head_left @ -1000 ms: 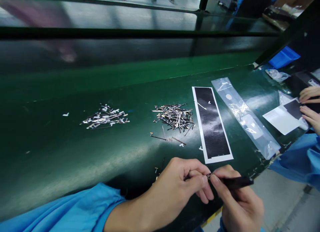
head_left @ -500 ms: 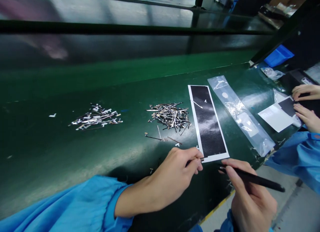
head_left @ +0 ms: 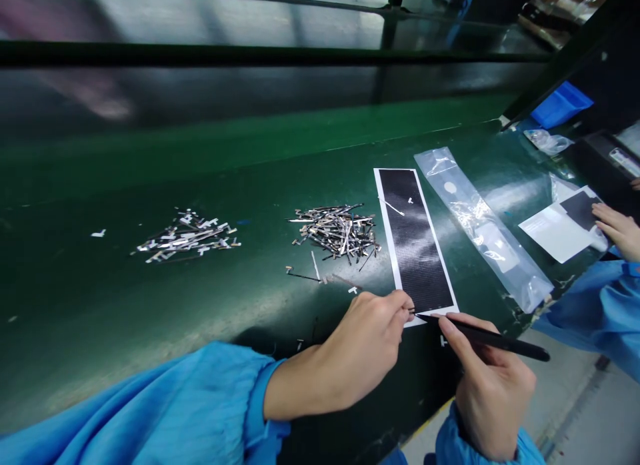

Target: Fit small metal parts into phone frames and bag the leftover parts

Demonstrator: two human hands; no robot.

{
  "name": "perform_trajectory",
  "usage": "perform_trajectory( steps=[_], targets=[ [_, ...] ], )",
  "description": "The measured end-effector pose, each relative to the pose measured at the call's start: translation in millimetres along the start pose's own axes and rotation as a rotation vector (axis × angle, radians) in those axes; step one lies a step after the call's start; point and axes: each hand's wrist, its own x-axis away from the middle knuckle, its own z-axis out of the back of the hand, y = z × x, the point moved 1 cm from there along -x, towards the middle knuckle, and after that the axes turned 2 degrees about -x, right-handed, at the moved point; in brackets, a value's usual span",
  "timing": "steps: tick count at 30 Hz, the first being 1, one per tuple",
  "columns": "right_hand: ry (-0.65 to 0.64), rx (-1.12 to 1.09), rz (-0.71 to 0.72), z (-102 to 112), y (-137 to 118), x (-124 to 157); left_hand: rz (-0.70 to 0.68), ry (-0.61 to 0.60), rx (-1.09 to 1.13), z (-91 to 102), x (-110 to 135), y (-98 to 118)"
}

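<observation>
My left hand [head_left: 370, 345] is closed in a pinch at the lower left corner of a black sheet with a white border [head_left: 417, 245]. A small dark strip [head_left: 412, 311] pokes out from its fingertips. My right hand [head_left: 493, 391] is closed round black tweezers [head_left: 500, 339], whose tips point left and meet the strip, or lie very close to it. Just below the sheet's lower edge lies a small white tab [head_left: 443, 341]. On the sheet's upper part rest a thin white strip [head_left: 392, 206] and a tiny white piece.
A pile of thin dark strips [head_left: 340, 231] lies left of the sheet, and a pile with white tabs [head_left: 187, 238] farther left. Right of the sheet is a clear plastic bag [head_left: 483, 225]. A co-worker's hand [head_left: 617, 228] touches a white and dark card [head_left: 557, 231]. A blue bin [head_left: 561, 106] stands behind.
My right hand has moved left and slightly up, bringing the tweezer tips to my left fingertips. My left hand shifted slightly right. The white tab below the sheet now shows. One co-worker's hand moved away.
</observation>
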Motion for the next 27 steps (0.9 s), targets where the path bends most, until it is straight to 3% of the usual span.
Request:
perform_trajectory(
  steps=[13,18,24,27],
  targets=[
    [0.019,0.001,-0.045,-2,2,0,0.001,0.018,-0.001,-0.3,-1,0],
    [0.016,0.001,0.001,-2,3,0,0.0,0.017,0.014,-0.7,-1,-1],
    [0.089,-0.405,-0.217,-7,11,0,-0.008,0.025,0.058,-0.4,-1,-3],
    [0.113,-0.493,-0.221,-7,7,-1,0.0,0.025,0.113,0.5,1,-3]
  ],
)
